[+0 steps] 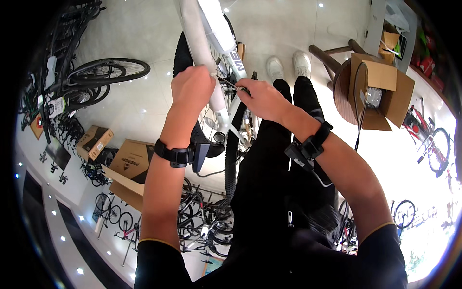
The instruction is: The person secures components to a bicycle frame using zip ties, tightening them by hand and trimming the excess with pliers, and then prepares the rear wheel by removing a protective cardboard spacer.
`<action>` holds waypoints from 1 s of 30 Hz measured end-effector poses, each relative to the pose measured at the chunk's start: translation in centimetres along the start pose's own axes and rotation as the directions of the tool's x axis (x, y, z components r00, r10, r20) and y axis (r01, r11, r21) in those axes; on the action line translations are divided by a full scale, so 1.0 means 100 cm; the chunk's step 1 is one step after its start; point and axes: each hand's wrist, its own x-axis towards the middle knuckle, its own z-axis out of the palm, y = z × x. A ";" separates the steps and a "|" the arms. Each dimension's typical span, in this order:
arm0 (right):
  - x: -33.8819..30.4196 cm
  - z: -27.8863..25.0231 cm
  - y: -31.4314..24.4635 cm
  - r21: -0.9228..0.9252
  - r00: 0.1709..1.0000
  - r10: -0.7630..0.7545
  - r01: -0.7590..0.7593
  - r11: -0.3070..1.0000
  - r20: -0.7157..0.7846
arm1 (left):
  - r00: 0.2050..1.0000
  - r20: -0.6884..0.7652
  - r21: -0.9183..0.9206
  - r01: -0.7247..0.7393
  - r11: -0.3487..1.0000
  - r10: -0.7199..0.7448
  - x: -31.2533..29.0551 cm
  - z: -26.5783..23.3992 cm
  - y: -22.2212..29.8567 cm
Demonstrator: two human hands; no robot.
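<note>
A bicycle with a white frame [220, 29] stands in front of me. My left hand [193, 87] is closed in a fist at the frame's thick tube, its fingertips largely hidden. To the right of that tube, my right hand [264, 98] pinches a thin, greyish cord-like piece [227, 82]. It stretches between the two hands across the gap by the wheel; whether it is a cable or a tie I cannot make out. Below the hands, the white tubes meet near a round dark fitting [219, 137]. A black tyre [231, 168] shows beneath.
At the right, an open cardboard box [378, 91] sits on a round wooden stool [342, 94]. Cardboard boxes [131, 161] lie at the left, below a dark bicycle [103, 72]. A black cable [357, 106] hangs from the stool. My white shoes [302, 63] are beside the bicycle.
</note>
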 end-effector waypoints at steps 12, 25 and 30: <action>-0.010 0.005 0.016 -0.024 0.996 -0.007 0.005 1.000 -0.091 | 0.994 -0.016 0.255 -0.098 0.962 0.105 0.001 -0.002 -0.001; -0.001 0.015 0.011 -0.051 0.984 -0.111 0.105 0.993 -0.139 | 0.984 0.043 -0.064 -0.169 0.983 0.172 0.023 0.005 -0.022; 0.001 0.017 0.008 -0.073 0.986 -0.108 0.100 0.992 -0.127 | 0.975 0.027 -0.103 -0.218 0.971 0.221 0.022 0.004 -0.026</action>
